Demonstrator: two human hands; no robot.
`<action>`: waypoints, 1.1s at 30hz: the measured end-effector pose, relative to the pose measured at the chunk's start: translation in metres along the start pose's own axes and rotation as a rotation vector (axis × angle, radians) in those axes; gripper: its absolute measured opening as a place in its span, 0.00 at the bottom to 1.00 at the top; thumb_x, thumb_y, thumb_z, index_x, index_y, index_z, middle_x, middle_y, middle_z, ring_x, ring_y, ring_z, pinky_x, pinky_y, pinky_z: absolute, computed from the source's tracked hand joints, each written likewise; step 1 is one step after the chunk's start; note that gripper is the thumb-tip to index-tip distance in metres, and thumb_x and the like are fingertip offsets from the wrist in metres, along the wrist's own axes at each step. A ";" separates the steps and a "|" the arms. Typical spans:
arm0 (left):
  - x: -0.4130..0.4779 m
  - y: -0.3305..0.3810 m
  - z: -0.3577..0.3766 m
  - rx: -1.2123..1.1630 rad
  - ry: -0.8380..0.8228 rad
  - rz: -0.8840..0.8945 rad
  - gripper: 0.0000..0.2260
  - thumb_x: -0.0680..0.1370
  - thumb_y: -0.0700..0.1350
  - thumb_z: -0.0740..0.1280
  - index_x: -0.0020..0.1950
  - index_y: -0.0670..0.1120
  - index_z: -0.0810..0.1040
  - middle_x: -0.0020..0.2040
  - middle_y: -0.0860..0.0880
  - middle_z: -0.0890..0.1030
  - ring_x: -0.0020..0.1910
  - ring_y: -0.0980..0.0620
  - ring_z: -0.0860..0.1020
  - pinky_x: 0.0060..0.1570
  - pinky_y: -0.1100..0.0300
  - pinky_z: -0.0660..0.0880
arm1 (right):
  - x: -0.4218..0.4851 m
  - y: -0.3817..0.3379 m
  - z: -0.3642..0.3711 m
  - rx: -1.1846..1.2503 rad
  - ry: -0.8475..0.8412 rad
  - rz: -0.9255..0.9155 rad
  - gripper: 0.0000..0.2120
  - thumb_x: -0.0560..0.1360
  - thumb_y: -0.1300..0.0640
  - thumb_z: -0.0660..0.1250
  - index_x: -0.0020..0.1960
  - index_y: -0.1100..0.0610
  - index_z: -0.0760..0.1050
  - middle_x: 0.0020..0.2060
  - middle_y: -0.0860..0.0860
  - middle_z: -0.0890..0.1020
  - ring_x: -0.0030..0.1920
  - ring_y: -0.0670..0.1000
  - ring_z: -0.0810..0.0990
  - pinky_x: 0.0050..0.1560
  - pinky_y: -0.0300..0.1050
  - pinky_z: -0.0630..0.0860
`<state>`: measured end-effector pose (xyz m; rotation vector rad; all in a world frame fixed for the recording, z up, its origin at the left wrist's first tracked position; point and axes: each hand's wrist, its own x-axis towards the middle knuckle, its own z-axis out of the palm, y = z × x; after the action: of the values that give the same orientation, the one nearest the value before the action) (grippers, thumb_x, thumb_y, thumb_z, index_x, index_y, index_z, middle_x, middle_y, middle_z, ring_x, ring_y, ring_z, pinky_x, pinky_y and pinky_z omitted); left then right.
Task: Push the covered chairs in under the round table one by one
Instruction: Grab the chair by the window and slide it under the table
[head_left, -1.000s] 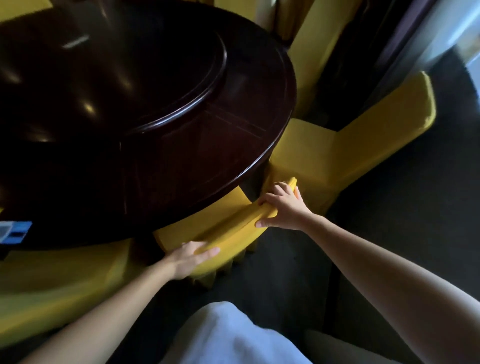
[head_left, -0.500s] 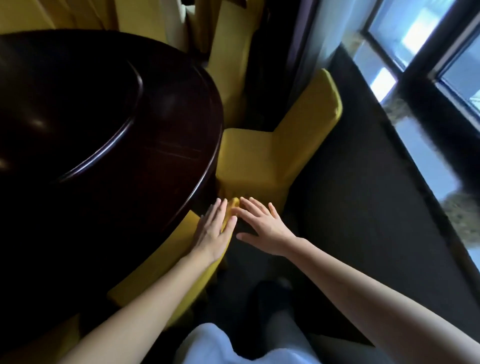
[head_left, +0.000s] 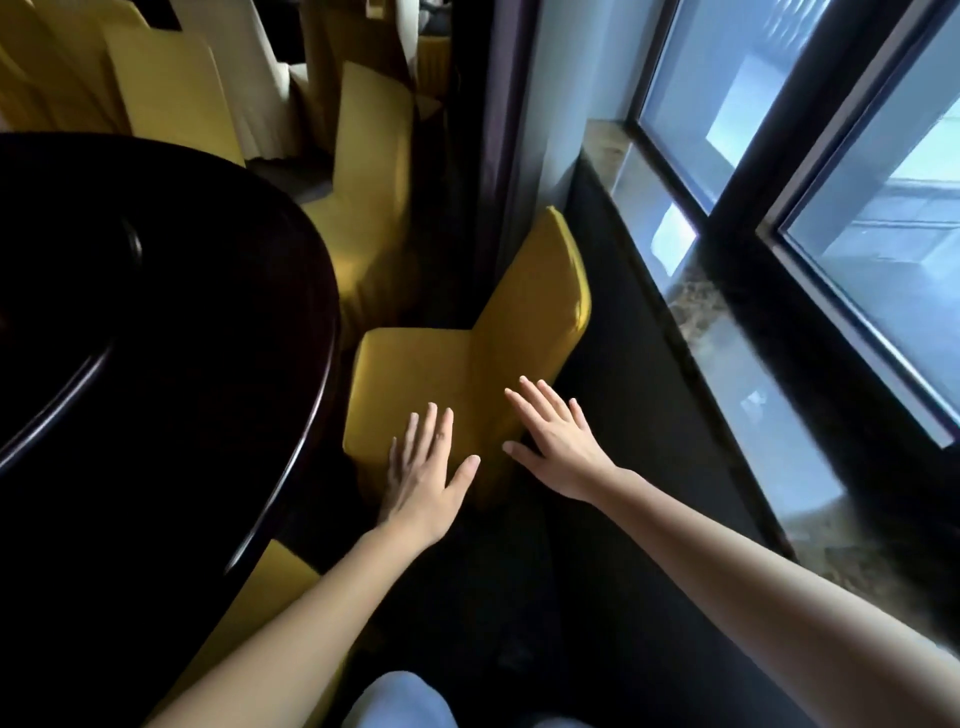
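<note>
The dark round table fills the left of the view. A yellow covered chair stands beside it, its seat out from under the edge and its back toward the window. My left hand is spread flat over the near edge of that seat, holding nothing. My right hand is open too, fingers apart, hovering by the near side of the chair's back. Another yellow chair sits tucked under the table just below my left forearm.
A further yellow chair stands at the table's far side, with more stacked chairs behind. A large window and its stone sill run along the right. Dark carpet lies between chair and wall.
Both hands let go of the tucked chair's back and moved forward to the neighbouring chair. My view swung right toward the window.
</note>
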<state>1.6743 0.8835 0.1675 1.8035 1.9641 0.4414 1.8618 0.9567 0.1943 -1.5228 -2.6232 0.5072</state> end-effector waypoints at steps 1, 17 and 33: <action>0.014 0.008 0.001 0.002 0.006 -0.003 0.34 0.74 0.66 0.40 0.76 0.54 0.40 0.78 0.52 0.39 0.75 0.53 0.35 0.72 0.50 0.35 | 0.010 0.012 -0.008 -0.001 0.004 0.001 0.33 0.79 0.41 0.56 0.78 0.47 0.45 0.78 0.47 0.44 0.77 0.51 0.39 0.75 0.60 0.43; 0.169 0.070 0.007 -0.053 -0.098 -0.072 0.29 0.80 0.61 0.47 0.77 0.53 0.41 0.78 0.51 0.40 0.76 0.51 0.36 0.72 0.49 0.36 | 0.135 0.131 -0.064 -0.036 -0.053 -0.014 0.31 0.80 0.41 0.53 0.78 0.46 0.44 0.78 0.48 0.42 0.77 0.51 0.38 0.75 0.58 0.42; 0.347 0.138 0.029 -0.302 -0.384 -0.095 0.30 0.79 0.62 0.47 0.77 0.51 0.45 0.79 0.50 0.44 0.77 0.47 0.42 0.75 0.47 0.43 | 0.263 0.220 -0.113 -0.304 -0.219 0.028 0.33 0.79 0.46 0.59 0.77 0.46 0.46 0.78 0.50 0.47 0.77 0.55 0.43 0.75 0.60 0.52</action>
<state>1.7878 1.2401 0.1781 1.4725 1.6135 0.3127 1.9361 1.3094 0.2041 -1.6731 -2.9638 0.3018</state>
